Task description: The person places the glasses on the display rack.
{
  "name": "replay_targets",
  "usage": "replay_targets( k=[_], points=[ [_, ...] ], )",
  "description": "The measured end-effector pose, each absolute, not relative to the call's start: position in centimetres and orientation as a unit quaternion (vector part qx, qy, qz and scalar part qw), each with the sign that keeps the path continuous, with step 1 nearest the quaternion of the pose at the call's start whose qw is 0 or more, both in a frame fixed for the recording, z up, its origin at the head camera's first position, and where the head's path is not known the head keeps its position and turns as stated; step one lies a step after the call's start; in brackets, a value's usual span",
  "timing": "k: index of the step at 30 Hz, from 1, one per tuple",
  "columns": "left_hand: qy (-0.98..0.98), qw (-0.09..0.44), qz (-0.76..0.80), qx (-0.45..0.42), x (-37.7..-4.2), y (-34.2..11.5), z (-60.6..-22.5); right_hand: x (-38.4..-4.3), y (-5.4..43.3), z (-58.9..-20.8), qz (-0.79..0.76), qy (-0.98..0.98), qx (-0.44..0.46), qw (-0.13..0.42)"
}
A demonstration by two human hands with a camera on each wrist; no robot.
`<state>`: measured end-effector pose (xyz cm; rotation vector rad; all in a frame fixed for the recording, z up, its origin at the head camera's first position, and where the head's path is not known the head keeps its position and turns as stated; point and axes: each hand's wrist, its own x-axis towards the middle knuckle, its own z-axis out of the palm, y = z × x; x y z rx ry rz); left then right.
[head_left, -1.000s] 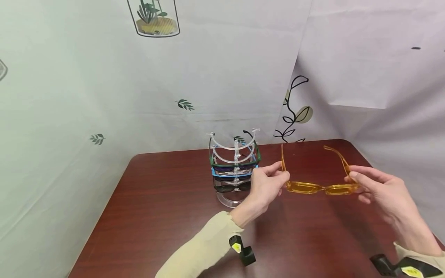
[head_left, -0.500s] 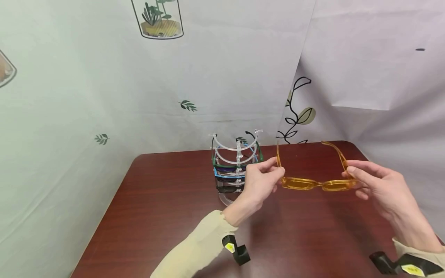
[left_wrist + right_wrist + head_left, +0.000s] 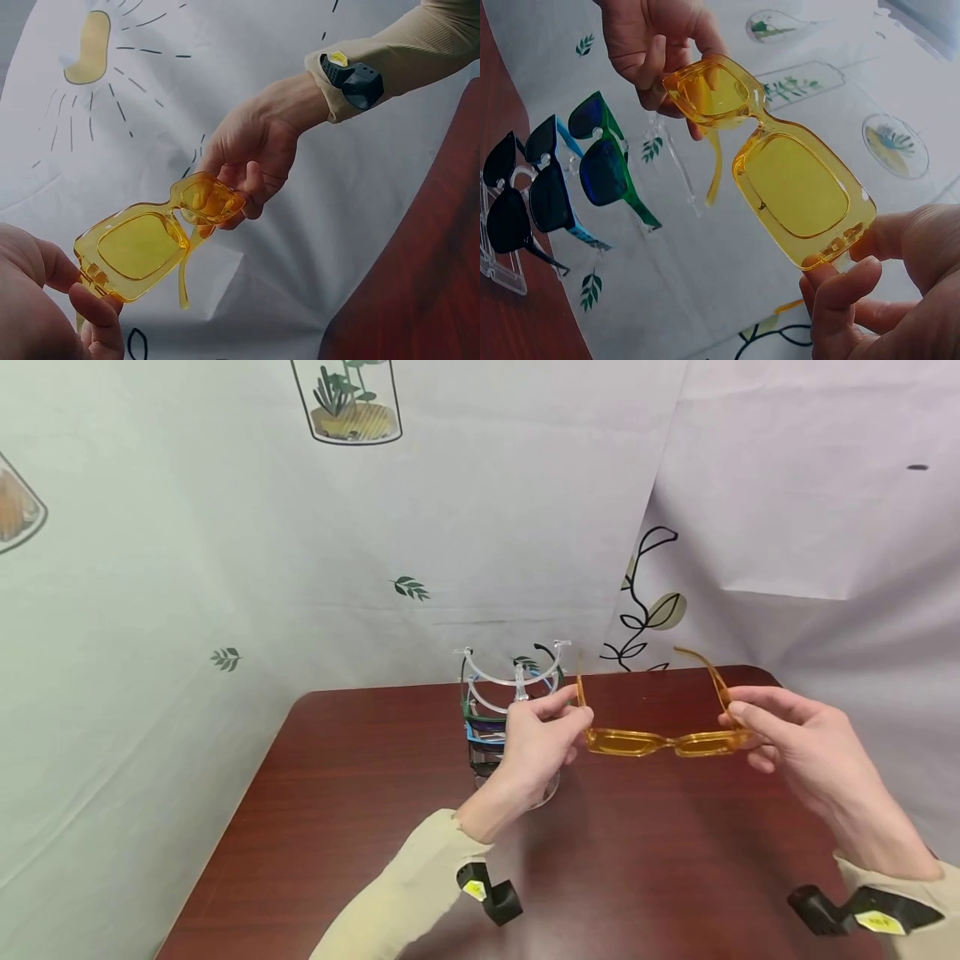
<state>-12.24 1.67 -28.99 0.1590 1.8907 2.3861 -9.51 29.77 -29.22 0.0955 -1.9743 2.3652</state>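
Yellow see-through sunglasses (image 3: 622,742) are held up above the table, temples unfolded and pointing away from me. My left hand (image 3: 536,747) pinches them at the left hinge, my right hand (image 3: 806,747) at the right hinge. In the right wrist view the yellow lens (image 3: 799,184) faces the camera. Just behind my left hand stands a clear display rack (image 3: 491,679), partly hidden by it. Several pairs sit on the rack's lower tiers: green-framed sunglasses (image 3: 606,161), blue-framed sunglasses (image 3: 551,184) and black sunglasses (image 3: 506,202). The rack's upper arms bear no glasses.
The dark red-brown table (image 3: 360,760) reaches back to a pale printed cloth (image 3: 487,527) hung behind it. Each sleeve carries a black wrist camera, one on the left (image 3: 487,893) and one on the right (image 3: 862,912).
Both hands have carried the yellow sunglasses left and slightly up, closer to the rack. My left hand now covers more of the rack. The head view has shifted slightly.
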Motion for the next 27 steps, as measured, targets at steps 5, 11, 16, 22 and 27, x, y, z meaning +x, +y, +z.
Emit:
replay_targets(
  k=[5, 11, 16, 22, 27],
  points=[
    [0.619, 0.048, 0.782, 0.053, -12.4, 0.8, -28.5, -10.1, 28.9, -28.7, 0.756, -0.652, 0.047, 0.033],
    [0.617, 0.035, 0.783, 0.069, -12.5, -0.4, -28.0, -10.7, 28.1, -28.1, 0.755, -0.651, 0.07, 0.033],
    [0.615, 0.026, 0.785, 0.073, -12.6, -1.2, -27.5, -11.1, 27.2, -27.6, 0.758, -0.647, 0.078, 0.031],
    [0.623, 0.007, 0.78, 0.054, -12.9, -2.4, -27.3, -12.0, 25.6, -26.9, 0.758, -0.647, 0.074, 0.024],
    [0.629, -0.002, 0.776, 0.041, -13.1, -3.3, -27.0, -12.6, 24.5, -26.5, 0.753, -0.654, 0.07, 0.02]
  ],
)
